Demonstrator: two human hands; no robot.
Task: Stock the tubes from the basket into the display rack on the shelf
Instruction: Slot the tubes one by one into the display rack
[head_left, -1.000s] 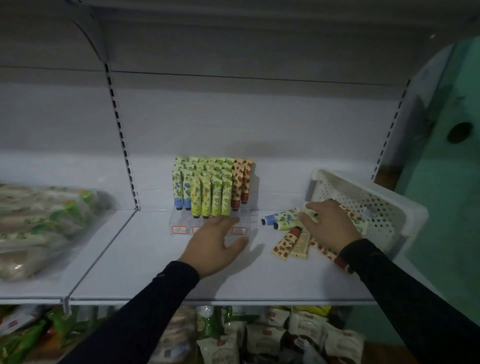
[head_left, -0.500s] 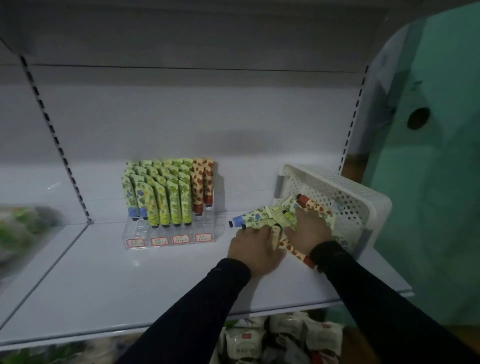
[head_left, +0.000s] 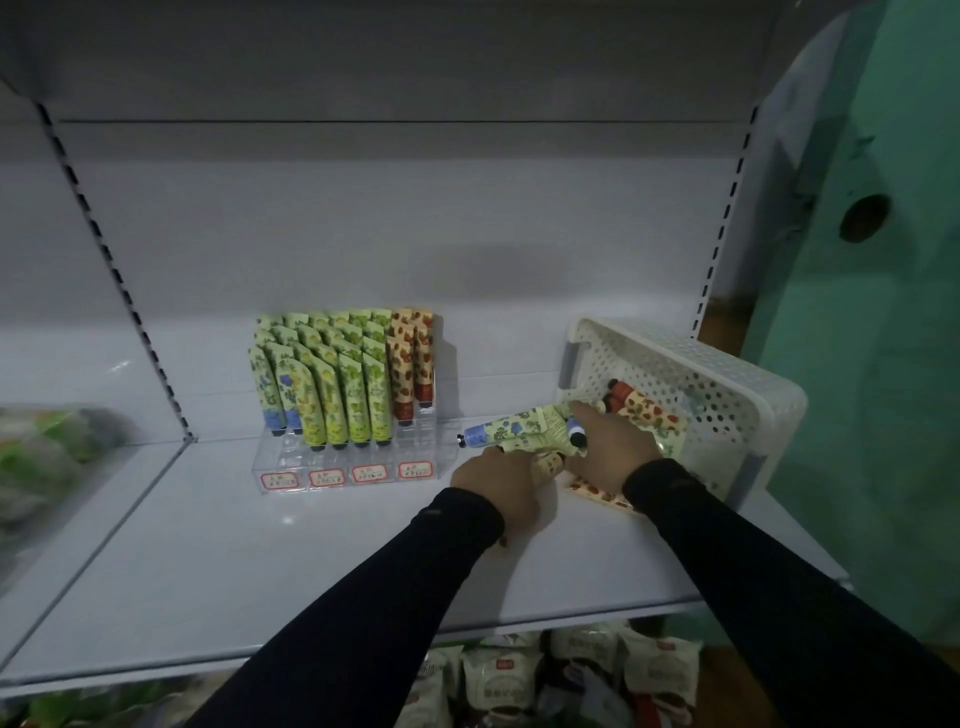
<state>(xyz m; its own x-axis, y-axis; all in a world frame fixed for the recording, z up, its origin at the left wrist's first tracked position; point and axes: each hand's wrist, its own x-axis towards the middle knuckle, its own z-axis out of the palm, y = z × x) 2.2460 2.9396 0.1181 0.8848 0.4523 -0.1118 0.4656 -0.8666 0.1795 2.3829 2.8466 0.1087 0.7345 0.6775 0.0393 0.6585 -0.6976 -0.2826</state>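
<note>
White shelf (head_left: 208, 561) carries a clear rack (head_left: 353, 457) of upright tubes and, to its right, a basket (head_left: 727, 384) tipped on its side. Loose tubes (head_left: 514, 431) spill from the basket mouth. Both hands sit on that pile: the right hand (head_left: 610, 447) grips several tubes, fingers curled; the left hand (head_left: 498, 480) lies just beside, fingers curled round a tube below the pile.

Dim grey shelving back panel (head_left: 363, 208), slotted uprights (head_left: 109, 260), teal wall (head_left: 883, 364) at right.
</note>
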